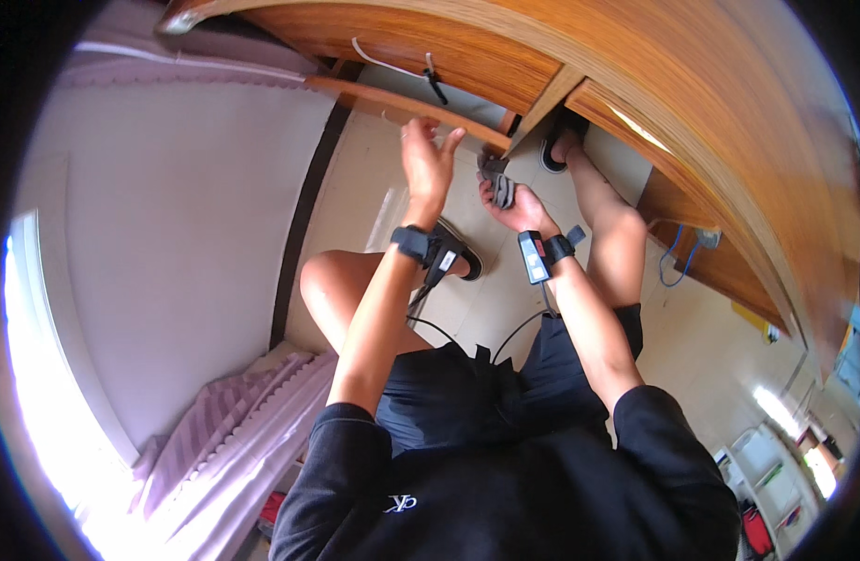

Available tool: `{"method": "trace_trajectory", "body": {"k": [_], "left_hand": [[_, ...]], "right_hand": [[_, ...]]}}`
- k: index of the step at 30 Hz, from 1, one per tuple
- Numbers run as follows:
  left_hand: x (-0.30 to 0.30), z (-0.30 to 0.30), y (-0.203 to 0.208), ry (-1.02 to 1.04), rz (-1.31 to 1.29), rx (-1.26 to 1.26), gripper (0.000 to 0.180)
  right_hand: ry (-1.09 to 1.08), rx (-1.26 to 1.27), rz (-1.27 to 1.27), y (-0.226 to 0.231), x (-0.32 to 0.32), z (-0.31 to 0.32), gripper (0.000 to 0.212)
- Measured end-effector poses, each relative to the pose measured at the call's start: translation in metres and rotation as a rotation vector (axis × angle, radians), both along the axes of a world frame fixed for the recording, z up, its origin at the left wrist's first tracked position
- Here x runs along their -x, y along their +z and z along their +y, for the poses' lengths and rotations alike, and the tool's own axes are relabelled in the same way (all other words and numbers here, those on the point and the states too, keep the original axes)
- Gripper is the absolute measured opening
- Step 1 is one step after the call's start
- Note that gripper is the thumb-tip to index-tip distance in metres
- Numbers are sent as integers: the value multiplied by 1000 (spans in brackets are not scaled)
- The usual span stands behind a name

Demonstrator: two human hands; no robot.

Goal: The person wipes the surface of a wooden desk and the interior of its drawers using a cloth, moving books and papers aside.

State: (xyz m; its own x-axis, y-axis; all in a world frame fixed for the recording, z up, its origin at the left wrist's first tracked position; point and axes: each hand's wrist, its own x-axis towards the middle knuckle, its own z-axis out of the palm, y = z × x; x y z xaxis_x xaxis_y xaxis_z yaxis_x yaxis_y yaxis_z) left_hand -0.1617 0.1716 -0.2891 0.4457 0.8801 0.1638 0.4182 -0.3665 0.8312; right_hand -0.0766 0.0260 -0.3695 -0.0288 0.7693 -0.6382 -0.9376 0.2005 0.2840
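Note:
My left hand (426, 166) is raised just in front of a wooden drawer (374, 97) that stands pulled out. Its thumb and fingers are apart with nothing between them; whether the fingertips touch the drawer front, I cannot tell. Inside the drawer lies a white cord (385, 58) with a dark piece (436, 86) at its end. Palm up, my right hand (520, 211) has its fingers curled round a small folded grey cloth (498, 183), just below the drawer's right corner. What kind of cloth it is does not show clearly.
A curved wooden desktop (729, 103) overhangs the drawer, with a second wooden front (626, 122) to its right. A pale wall (187, 206) and a lilac curtain (234, 439) are at left. A blue cable (671, 266) hangs at right. My legs are spread over the tiled floor (355, 201).

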Motion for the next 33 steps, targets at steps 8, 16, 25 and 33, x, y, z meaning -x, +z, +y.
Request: {"method": "trace_trajectory", "body": {"k": [8, 16, 25, 33], "left_hand": [[-32, 14, -22, -73, -237, 317, 17], [10, 63, -189, 371, -260, 958, 11], [-30, 66, -115, 208, -828, 1026, 79], [-22, 86, -113, 425, -419, 563, 82]], "right_hand": [[103, 84, -146, 16, -27, -25, 13], [140, 188, -44, 15, -18, -55, 31], [336, 90, -672, 78, -31, 13, 34], [472, 253, -1306, 129, 5, 38, 36]]}}
